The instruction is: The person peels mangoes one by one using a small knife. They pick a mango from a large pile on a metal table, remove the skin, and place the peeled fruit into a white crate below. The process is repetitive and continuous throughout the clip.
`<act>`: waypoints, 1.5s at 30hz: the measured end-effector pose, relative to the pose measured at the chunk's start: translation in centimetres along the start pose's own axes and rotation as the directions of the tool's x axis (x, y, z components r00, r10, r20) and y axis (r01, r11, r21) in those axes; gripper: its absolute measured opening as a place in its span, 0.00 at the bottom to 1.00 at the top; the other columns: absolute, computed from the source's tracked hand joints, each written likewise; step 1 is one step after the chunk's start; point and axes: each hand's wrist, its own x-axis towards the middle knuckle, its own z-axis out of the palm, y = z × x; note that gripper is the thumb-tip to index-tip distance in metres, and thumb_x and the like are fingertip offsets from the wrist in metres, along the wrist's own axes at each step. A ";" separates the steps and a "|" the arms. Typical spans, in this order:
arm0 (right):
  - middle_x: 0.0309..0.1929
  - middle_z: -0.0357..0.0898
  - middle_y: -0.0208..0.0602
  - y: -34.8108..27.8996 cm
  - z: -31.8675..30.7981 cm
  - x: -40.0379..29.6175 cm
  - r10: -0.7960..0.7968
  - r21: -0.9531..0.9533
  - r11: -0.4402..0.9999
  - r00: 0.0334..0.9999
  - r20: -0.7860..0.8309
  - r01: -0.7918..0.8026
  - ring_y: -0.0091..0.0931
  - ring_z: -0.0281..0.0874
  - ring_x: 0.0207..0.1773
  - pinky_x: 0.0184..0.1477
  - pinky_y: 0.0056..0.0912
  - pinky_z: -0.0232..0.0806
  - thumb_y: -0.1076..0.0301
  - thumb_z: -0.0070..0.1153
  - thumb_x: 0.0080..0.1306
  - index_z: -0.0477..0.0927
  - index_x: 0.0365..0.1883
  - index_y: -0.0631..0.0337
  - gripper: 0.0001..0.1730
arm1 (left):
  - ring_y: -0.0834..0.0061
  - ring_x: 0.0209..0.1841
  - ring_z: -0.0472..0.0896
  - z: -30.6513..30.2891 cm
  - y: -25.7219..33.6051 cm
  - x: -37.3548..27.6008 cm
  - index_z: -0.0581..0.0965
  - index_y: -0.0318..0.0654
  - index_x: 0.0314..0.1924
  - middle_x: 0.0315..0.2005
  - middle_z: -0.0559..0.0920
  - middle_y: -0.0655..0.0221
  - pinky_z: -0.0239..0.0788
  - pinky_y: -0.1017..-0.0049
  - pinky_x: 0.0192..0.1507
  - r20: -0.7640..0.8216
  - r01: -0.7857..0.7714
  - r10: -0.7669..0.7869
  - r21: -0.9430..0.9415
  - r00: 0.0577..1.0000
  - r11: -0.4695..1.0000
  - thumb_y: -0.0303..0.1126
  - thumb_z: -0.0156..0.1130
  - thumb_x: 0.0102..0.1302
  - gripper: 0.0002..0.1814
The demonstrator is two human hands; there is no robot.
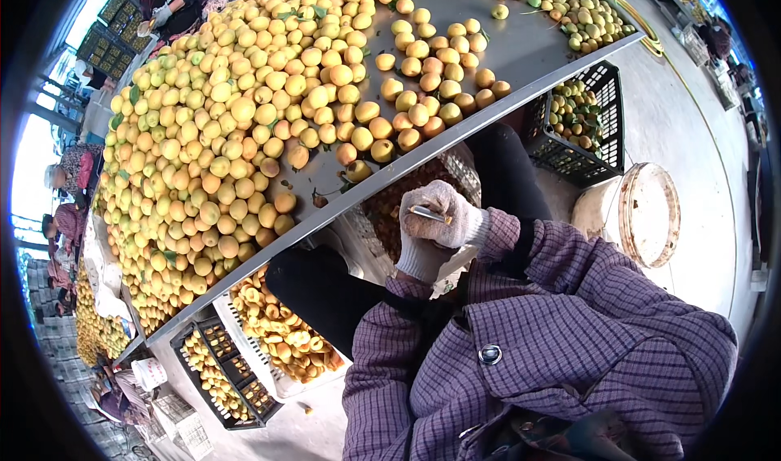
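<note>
Both of my hands are close together in white knit gloves, just below the table's front edge and between my knees. My right hand (444, 212) is closed around a small, slim tool with a metal part (429, 214), perhaps a knife. My left hand (418, 246) is under and against the right one. Its fingers are mostly covered, so whether it grips anything cannot be seen. Beneath the hands is a pale woven container (459, 167) with brownish bits in it. Yellow-orange apricots (244, 110) are heaped on the metal table (518, 34) in front of me.
A raised metal rim (390, 179) borders the table. Left of my legs stand a white crate (287, 388) of apricot halves and a black crate (229, 423). On the right are another black crate (610, 104) with fruit and a stained white bucket (650, 215). A person (174, 3) sits across the table.
</note>
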 end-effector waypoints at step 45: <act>0.36 0.83 0.43 0.7 -4.0 -5.5 0.412 -0.288 0.847 0.894 -0.175 -0.447 0.41 0.84 0.41 0.43 0.40 0.74 0.52 0.64 0.62 0.79 0.50 0.51 0.22 | 0.66 0.54 0.76 7.7 1.5 -4.5 0.72 0.36 0.59 0.50 0.79 0.65 0.66 0.63 0.62 -0.077 -0.286 0.316 0.265 0.946 0.921 0.45 0.48 0.77 0.22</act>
